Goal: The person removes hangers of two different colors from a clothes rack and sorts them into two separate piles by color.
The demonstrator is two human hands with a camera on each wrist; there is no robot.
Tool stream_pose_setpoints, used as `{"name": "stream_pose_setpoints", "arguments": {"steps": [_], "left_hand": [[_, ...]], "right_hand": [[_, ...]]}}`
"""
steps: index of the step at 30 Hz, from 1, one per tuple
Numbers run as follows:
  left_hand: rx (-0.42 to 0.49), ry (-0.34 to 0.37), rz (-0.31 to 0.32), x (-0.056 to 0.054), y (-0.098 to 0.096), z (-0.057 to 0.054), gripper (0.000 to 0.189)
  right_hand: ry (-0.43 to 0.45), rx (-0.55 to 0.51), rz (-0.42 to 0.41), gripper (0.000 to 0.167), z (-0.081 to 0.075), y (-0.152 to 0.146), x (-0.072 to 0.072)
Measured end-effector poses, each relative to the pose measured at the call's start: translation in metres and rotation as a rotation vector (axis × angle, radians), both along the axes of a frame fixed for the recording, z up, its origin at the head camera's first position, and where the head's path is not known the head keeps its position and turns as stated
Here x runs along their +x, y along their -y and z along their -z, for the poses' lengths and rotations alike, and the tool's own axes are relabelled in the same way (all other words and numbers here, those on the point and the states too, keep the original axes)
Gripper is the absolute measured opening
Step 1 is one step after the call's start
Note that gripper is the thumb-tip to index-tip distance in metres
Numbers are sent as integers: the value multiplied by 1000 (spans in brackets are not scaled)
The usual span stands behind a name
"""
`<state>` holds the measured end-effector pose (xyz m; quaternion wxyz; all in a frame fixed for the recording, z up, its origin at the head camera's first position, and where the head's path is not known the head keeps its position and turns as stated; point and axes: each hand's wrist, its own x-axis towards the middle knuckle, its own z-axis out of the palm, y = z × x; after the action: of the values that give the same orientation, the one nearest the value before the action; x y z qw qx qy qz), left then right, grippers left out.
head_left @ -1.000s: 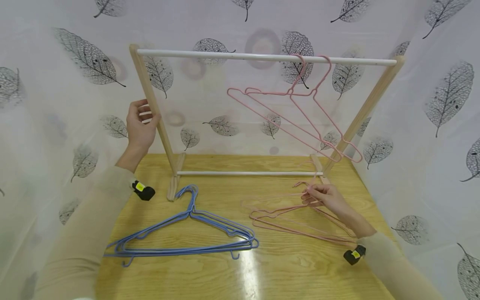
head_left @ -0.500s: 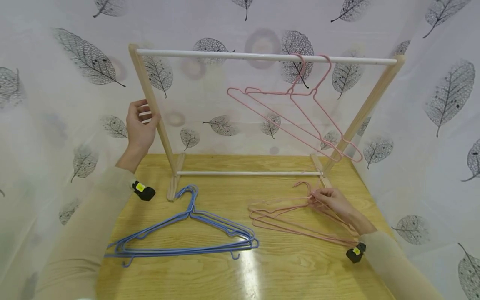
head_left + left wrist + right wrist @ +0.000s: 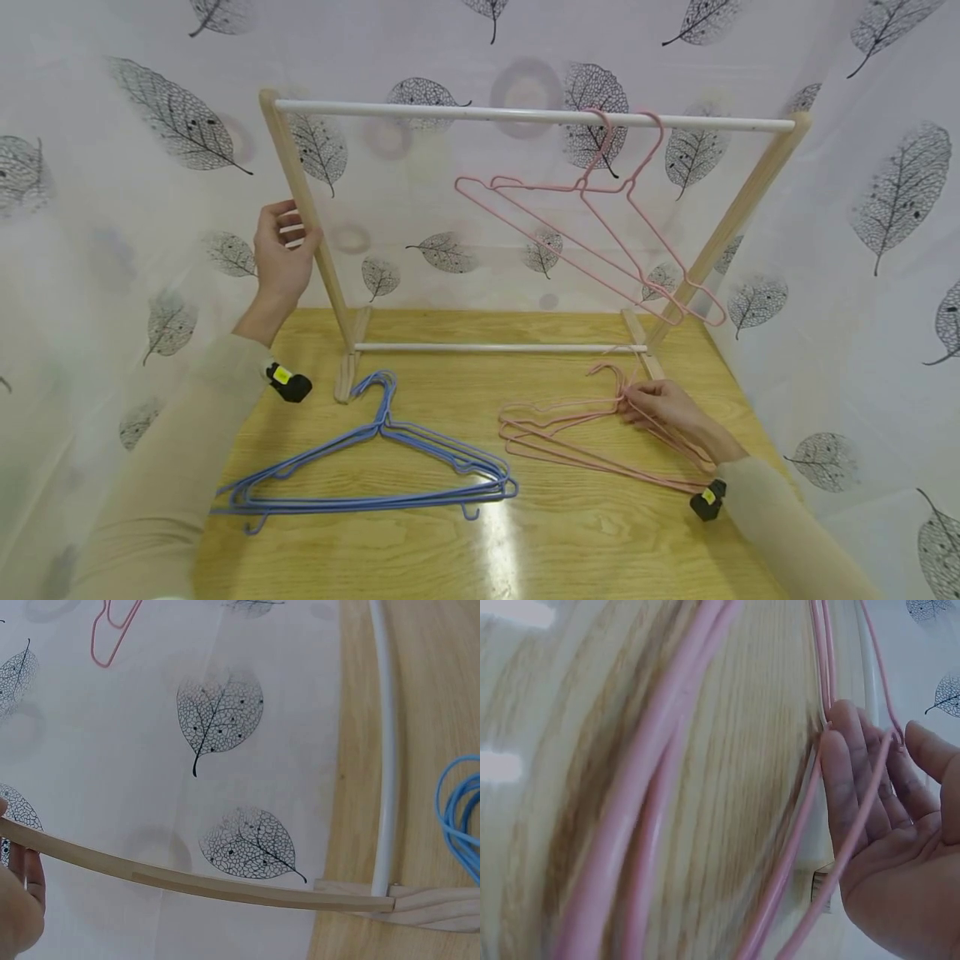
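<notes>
My left hand [image 3: 281, 250] grips the left wooden post [image 3: 303, 183] of a small clothes rack, thumb on the near side. The left wrist view shows this hand [image 3: 19, 900] at the post's end. With my right hand [image 3: 663, 408] I pinch a pink hanger [image 3: 870, 787] by its neck, low over the table. More pink hangers [image 3: 562, 450] lie stacked beneath and left of that hand. Two other pink hangers [image 3: 600, 150] hang from the rack's white top rail [image 3: 450, 111], toward its right end.
Several blue hangers [image 3: 382, 429] lie in a pile on the wooden table [image 3: 420, 558], at the left front of the rack. A white lower rail [image 3: 487, 347] joins the rack's feet. Leaf-patterned sheeting [image 3: 450, 183] surrounds the table.
My right hand has moved slightly right and down, and the pink hanger in it has dropped closer to the stack. The left hand stays on the post.
</notes>
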<state>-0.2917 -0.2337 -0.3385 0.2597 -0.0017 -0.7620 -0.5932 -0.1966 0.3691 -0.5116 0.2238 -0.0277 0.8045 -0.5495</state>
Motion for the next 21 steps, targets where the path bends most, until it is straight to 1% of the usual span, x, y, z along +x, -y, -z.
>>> {"name": "stream_pose_setpoints", "arguments": {"steps": [5,7,11,13,16,21], "left_hand": [[0,-1,-6,0,0,1,42],[-2,-1,-8,0,1,2,42],[-9,0,-13,-1,1,3,43],[-6,-3,-13,-1,1,3,43],[0,-5,-8,-2,1,2,42],[3,-9,0,-2,-1,1,42]], "right_hand": [[-62,161,68,58,-9,-1,2],[-83,167,104,58,-14,-1,3],[-107,67,161,56,-25,3,6],[-127,19,168,55,-30,6,7],[-165,-36,158,52,-40,13,9],[-214,-147,152,31,-57,32,13]]}}
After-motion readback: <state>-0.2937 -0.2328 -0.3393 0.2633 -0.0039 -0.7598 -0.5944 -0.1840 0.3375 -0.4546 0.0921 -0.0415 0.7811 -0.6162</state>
